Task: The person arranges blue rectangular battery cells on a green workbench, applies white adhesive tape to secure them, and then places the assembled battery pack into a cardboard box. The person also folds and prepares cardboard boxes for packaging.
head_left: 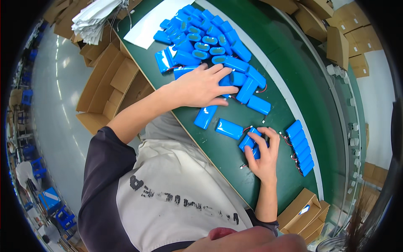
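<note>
Blue shrink-wrapped battery packs with thin wire leads lie in a heap (201, 40) at the far side of the green table. Over the near edge of this heap my left hand (205, 86) is spread, its fingers apart and resting on packs. My right hand (266, 157) curls its thumb and fingers around blue battery packs (248, 142) on the table, partly hiding them. Between the hands lie a loose battery pack (229, 128) and another pack (205, 116). To the right of my right hand, several packs stand side by side in a neat row (300, 147), leads toward me.
The green table (193, 140) has a pale strip (289, 101) along its far side. White sheeting (147, 27) lies beside the heap. Open cardboard boxes (96, 94) stand left of the table, and a small carton (300, 210) sits at its lower right end.
</note>
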Available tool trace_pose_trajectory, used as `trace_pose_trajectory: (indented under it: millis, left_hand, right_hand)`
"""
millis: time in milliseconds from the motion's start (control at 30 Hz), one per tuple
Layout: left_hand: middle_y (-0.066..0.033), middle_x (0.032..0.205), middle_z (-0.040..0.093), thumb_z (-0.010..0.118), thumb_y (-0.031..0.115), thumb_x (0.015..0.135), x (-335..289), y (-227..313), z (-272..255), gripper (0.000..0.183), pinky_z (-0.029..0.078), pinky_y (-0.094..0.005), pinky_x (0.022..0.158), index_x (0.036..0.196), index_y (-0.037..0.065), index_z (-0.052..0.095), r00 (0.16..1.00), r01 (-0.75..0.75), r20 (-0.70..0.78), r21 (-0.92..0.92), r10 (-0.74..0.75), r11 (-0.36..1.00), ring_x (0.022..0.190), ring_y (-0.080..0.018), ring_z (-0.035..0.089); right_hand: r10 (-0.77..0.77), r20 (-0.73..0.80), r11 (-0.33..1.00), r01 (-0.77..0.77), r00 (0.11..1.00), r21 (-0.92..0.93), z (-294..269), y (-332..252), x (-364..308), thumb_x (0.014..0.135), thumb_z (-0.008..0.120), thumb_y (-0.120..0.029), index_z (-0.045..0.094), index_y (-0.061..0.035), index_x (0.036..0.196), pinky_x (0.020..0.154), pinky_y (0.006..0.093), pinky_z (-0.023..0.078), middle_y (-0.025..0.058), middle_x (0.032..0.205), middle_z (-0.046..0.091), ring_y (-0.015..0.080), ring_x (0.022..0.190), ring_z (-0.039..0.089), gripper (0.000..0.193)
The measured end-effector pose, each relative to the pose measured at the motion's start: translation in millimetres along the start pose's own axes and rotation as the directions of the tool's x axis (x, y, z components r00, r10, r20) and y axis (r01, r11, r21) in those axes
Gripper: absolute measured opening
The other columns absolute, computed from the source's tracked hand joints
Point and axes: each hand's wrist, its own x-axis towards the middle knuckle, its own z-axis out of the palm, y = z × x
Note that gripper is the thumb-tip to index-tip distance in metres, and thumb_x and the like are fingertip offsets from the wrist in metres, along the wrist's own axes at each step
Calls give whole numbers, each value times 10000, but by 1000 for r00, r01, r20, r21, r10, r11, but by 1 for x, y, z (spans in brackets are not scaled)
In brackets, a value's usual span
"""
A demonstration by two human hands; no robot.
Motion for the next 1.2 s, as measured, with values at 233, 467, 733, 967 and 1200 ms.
trace_pose_trajectory:
  millis: [233,467,733,967,1200]
  left_hand:
    - [-195,1424,528,746,426,929,1,-7,4,433,561,-469,928,1313,236,683,989,-114,-98,-66,107,991,1230,-382,574]
    - [-154,1375,555,764,558,855,15,-24,6,510,595,-421,817,1282,287,694,965,-235,-105,52,239,971,1188,-321,613]
    - [-162,1363,550,697,600,898,22,-9,-2,512,611,-400,803,1299,283,665,978,-205,67,100,199,974,1234,-315,565]
    - [-162,1323,632,774,533,836,3,-10,-3,537,617,-409,845,1281,243,700,950,-264,-145,106,277,959,1122,-331,660]
    - [-119,1355,628,812,540,769,-13,-11,-27,628,592,-424,913,1321,256,715,945,-129,-307,-40,110,991,1176,-338,650]
  right_hand:
    - [-110,135,990,120,985,-69,-4,-10,5,783,846,-283,680,-157,1361,1145,599,401,135,1397,592,373,1282,545,615]
    - [-153,192,970,184,969,-156,-1,-12,6,881,780,-300,681,-252,1398,1164,559,390,45,1461,610,314,1316,546,528]
    - [-155,158,976,176,975,-130,-5,-12,3,876,772,-252,682,-227,1395,1178,569,381,58,1448,617,330,1333,537,527]
    - [-160,164,973,184,973,-138,-7,-11,4,909,753,-269,643,-233,1429,1180,546,383,51,1420,619,305,1327,542,533]
    - [-137,162,981,157,977,-113,-6,-10,4,892,768,-254,656,-235,1407,1176,546,388,44,1418,616,300,1325,547,528]
